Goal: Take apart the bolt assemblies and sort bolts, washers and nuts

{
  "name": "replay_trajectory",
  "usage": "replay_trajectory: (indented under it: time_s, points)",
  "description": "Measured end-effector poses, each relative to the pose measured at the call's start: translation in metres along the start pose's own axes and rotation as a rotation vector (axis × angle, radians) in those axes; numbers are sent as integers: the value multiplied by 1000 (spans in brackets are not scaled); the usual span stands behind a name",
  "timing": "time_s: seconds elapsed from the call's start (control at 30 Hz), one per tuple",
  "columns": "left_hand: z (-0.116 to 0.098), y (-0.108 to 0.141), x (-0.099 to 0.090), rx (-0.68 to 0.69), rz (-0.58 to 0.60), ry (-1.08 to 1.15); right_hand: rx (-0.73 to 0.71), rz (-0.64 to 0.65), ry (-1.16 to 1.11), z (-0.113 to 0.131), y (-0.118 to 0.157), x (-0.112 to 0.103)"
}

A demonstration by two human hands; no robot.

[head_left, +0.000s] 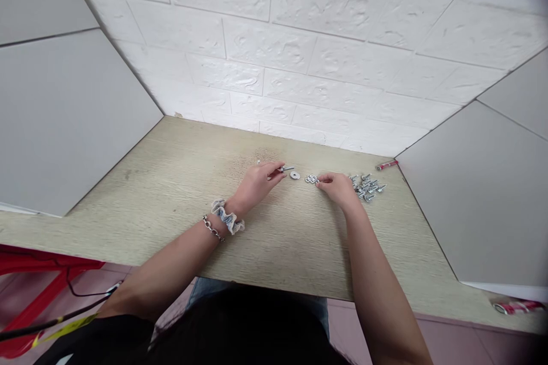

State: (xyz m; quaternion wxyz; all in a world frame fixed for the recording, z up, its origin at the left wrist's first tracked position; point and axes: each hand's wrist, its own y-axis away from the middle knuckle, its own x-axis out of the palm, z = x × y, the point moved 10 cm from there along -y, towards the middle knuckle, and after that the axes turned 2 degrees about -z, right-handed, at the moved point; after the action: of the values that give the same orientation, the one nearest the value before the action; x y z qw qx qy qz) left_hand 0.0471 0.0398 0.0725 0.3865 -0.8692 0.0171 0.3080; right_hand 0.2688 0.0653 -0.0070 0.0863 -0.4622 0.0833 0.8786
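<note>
Left hand (257,181) had a narrow grip on a bolt (286,169); right hand (336,188) was at the nuts (311,179), can't tell if holding one. One slip could knock the washer (295,175).

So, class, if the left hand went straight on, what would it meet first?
Probably the flat metal washer on the desk, just past the tip of the bolt that the left hand holds, though depth is unclear.
</note>
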Motion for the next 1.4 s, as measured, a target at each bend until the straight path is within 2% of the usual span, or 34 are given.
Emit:
replay_trajectory:
  time_s: [0.4, 0.97, 1.4]
  points:
    - [-2, 0, -1, 2, -1, 7, -17, -2, 20, 2, 1, 0]
    - [-1, 0, 1, -7, 16, 20, -137, -3, 110, 15, 0, 7]
    - [0, 1, 1, -19, 24, 14, -148, 1, 113, 18, 1, 7]
